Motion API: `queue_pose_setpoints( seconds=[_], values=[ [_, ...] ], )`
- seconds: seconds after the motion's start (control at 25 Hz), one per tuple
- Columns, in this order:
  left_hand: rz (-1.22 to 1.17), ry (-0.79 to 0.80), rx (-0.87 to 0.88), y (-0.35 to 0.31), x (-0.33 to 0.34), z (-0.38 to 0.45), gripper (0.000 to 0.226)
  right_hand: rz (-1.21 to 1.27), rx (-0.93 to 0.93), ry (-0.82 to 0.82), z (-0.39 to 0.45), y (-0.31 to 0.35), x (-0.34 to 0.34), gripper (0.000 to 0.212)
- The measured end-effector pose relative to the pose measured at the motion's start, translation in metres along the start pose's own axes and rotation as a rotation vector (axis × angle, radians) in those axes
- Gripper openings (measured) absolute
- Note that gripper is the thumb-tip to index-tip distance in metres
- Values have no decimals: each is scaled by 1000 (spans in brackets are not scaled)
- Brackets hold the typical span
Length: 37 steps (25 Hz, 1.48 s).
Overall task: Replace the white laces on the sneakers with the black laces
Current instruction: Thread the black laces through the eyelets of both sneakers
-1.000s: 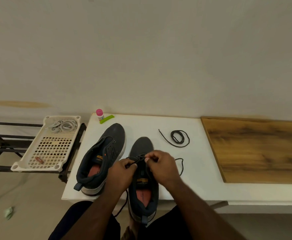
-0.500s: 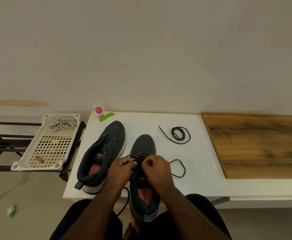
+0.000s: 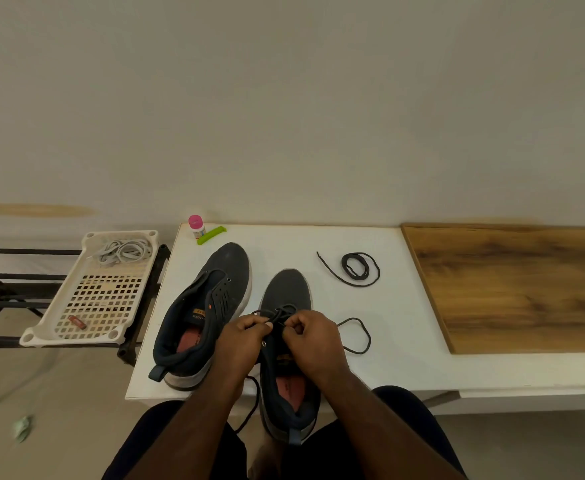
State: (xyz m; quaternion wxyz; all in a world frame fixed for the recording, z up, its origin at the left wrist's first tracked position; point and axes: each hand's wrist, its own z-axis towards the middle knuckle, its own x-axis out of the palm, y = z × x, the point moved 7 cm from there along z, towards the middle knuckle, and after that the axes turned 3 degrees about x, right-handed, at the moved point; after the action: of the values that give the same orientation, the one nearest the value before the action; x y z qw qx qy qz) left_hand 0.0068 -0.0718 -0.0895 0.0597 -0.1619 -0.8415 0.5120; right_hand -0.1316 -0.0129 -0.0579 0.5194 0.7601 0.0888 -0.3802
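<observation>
Two dark grey sneakers stand on the white table [image 3: 370, 368]. The left sneaker [image 3: 211, 306] has bare eyelets. The right sneaker [image 3: 285, 299] sits at the table's front edge, its heel over the edge. A black lace [image 3: 356, 336] is threaded through its front eyelets and loops out to the right. My left hand [image 3: 240, 344] and my right hand [image 3: 310, 341] sit close together over this shoe, each pinching the black lace near the eyelets. A second black lace [image 3: 358, 268] lies coiled farther back. The white laces [image 3: 124, 251] lie in the basket.
A cream perforated basket [image 3: 76, 327] rests on a black metal rack left of the table. A pink-capped bottle [image 3: 196, 227] and a green object [image 3: 211, 234] stand at the table's back left corner. A wooden board [image 3: 519, 289] covers the right side.
My hands have drawn closer together and slightly nearer to me along the right sneaker. The lace loop on the right has opened wider. The view has tilted a little.
</observation>
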Motion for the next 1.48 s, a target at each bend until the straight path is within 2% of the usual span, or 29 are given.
queue_pose_setpoints(
  seconds=[0.2, 0.52, 1.0, 1.48],
  values=[
    [-193, 21, -135, 7, 1, -3, 14, 5, -25, 34, -2, 2, 2, 13],
    [-233, 47, -178, 13, 1, -2, 21, 29, -25, 52, -2, 1, -1, 15],
    [-129, 37, -90, 13, -3, 2, 14, -30, 7, 101, 6, 5, 4, 15],
    [-96, 89, -63, 4, -3, -4, 17, -49, 70, 134, 12, 6, 9, 18]
  ],
)
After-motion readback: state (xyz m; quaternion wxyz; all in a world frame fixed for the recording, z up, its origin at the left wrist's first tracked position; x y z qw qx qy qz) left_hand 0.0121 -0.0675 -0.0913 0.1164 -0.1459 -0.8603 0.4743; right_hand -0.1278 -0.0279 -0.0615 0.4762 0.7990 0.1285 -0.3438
